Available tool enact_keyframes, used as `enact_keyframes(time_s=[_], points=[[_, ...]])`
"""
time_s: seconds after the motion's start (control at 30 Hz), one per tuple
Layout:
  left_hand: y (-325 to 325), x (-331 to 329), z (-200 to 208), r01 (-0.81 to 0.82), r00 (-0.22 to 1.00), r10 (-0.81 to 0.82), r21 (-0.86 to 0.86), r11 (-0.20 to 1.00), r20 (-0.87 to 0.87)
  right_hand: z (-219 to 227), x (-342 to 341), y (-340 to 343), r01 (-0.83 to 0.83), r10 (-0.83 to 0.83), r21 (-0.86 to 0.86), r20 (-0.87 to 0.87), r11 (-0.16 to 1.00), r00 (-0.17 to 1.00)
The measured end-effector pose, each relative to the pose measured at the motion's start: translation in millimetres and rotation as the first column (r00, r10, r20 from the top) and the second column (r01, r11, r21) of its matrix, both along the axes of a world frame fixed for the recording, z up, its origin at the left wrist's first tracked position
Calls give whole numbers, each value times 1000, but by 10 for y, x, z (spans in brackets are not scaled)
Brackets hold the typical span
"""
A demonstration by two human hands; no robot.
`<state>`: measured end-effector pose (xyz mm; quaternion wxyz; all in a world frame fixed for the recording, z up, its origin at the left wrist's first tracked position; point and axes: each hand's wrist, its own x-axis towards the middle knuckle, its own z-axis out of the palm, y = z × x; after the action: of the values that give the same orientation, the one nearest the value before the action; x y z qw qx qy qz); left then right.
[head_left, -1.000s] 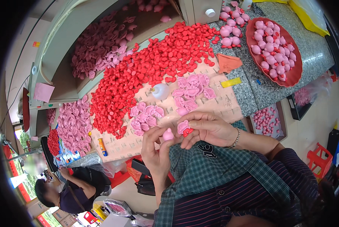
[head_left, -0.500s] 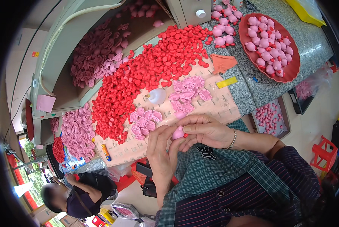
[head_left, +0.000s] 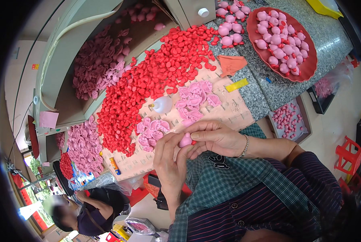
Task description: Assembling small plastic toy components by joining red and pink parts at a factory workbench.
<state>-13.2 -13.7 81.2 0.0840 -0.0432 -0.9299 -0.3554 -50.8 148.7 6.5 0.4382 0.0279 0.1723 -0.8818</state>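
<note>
Between the fingertips of both my hands is a small round pink figure with a bit of red at its lower right. My left hand pinches it from the left, and my right hand closes on it from the right. Just beyond the fingers, two groups of hollow pink shell pieces lie on a pinkish work sheet. A white squeeze bottle with a narrow tip rests on its side between them. Red rounded pieces are heaped behind the bottle.
A scalloped red bowl at the far right holds many pink figures. An orange scrap and a yellow strip lie nearby. A grey cabinet with more pink pieces borders the left. Another person sits at the lower left.
The figure has turned slightly between my fingers, with more pink and less red showing. Both hands keep their grip. The view has shifted a little.
</note>
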Motion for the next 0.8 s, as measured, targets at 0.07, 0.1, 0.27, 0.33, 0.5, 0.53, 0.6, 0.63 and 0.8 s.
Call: enact_keyframes(time_s=[0.07,0.1,0.27,0.33,0.5,0.53,0.6,0.63,0.8], points=[[-9,-2,-1,-1,1000,1,7,1000,16,-7,4,-15,22,-22,-15,5,1000,1000],[-13,-4,-3,-6,1000,5,14,1000,30,-7,5,-12,26,-26,-15,7,1000,1000],[10,-12,9,-6,1000,6,23,1000,28,5,-9,-8,26,-26,0,7,1000,1000],[8,-14,22,-4,1000,4,18,1000,28,31,-19,-4,20,-20,20,11,1000,1000],[-12,-25,104,48,993,-46,-15,999,112,40,-17,-27,38,-42,57,60,998,997],[-6,-27,109,48,993,-46,-16,999,112,49,-16,-33,40,-46,74,79,996,996],[22,-38,107,61,994,-56,-53,997,92,86,-22,-37,41,-49,90,96,995,994],[41,-37,82,60,994,-55,-53,997,92,118,-32,-35,45,-55,97,107,994,993],[33,-53,-137,23,991,-45,-168,986,-126,115,-52,-58,35,-55,110,187,993,981]])
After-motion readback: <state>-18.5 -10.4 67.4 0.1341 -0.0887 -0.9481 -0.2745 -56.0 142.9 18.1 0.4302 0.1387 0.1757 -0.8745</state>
